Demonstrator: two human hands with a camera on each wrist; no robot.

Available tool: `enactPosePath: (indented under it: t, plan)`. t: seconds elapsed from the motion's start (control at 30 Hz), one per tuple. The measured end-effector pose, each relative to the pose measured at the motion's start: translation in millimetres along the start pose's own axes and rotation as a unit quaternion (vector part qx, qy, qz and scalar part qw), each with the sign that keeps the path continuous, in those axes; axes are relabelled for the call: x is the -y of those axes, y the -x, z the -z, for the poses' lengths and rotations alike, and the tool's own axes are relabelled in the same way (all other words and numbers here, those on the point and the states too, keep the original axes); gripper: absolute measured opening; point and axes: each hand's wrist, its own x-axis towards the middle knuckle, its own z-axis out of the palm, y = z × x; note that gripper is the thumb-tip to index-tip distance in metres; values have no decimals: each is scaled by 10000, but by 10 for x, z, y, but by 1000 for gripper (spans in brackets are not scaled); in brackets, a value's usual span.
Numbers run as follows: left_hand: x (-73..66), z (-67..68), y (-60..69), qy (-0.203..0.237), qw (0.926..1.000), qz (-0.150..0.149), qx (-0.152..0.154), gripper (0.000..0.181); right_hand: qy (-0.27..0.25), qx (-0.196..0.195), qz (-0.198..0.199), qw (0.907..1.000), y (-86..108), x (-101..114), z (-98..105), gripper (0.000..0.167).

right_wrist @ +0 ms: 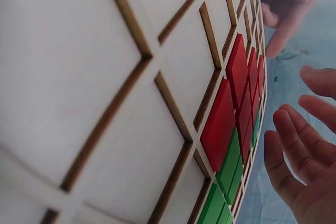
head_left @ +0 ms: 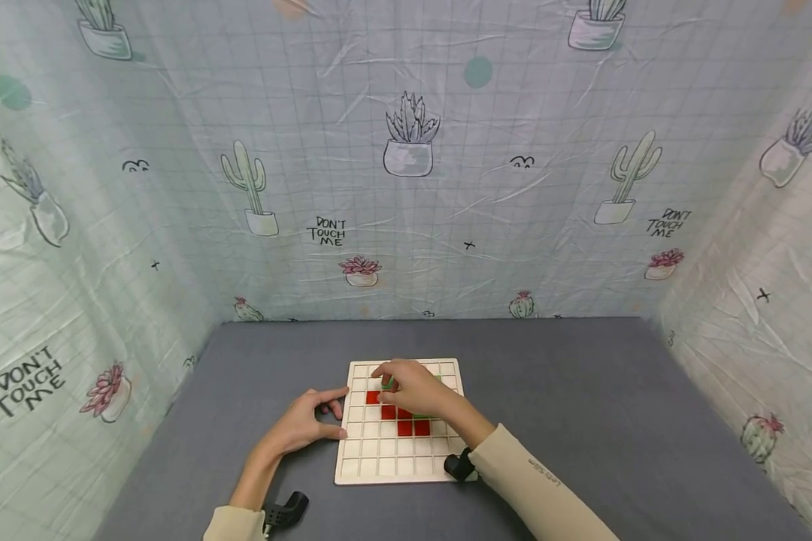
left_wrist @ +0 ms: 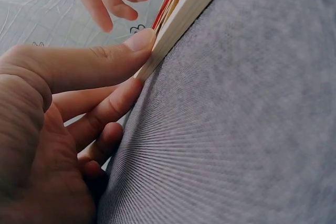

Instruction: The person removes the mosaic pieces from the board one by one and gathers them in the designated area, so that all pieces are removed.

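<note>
A square light-wood grid board point(head_left: 379, 467) lies on the grey table. Red square tiles point(head_left: 406, 428) fill several of its cells, with green tiles point(right_wrist: 229, 166) beside them in the right wrist view. My left hand point(head_left: 299, 424) touches the board's left edge, thumb and index finger spread apart along it. The thumb point(left_wrist: 118, 56) rests against the wooden side in the left wrist view. Over the tiles hovers my right hand point(head_left: 416, 388), its fingers bent and apart. Nothing shows between those fingers point(right_wrist: 294, 150) in the right wrist view. Part of the tile pattern is hidden under this hand.
The grey table point(head_left: 568, 391) extends on both sides of the board. A cloth point(head_left: 406, 210) printed with cacti hangs behind and at the sides. A black wrist mount point(head_left: 287, 511) sits at the left wrist, another point(head_left: 459, 466) at the right.
</note>
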Motion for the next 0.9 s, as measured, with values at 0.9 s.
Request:
enactPosePath:
  t: [0.9]
  plan:
    - [29,-2,32,451,9986,-222,183,79,178,272,111,9994,-231,-68,-128,22]
